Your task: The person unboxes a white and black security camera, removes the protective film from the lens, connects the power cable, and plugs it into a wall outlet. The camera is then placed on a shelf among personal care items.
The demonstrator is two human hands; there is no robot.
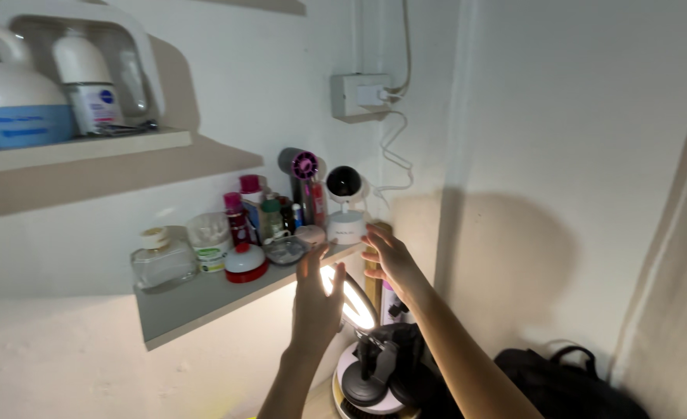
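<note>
Both your hands are raised at the centre of the frame with fingers spread and holding nothing: the left hand (316, 299) sits just under the front edge of the lower shelf (204, 299), and the right hand (388, 256) reaches toward the small white camera with a black ball head (344, 203) at the shelf's right end. Close your fingers around its white base (not the ball). Lift it straight up, since the white cable (390, 159) trails to the wall socket (360, 95) and bottles (238, 217) crowd its left side.
</note>
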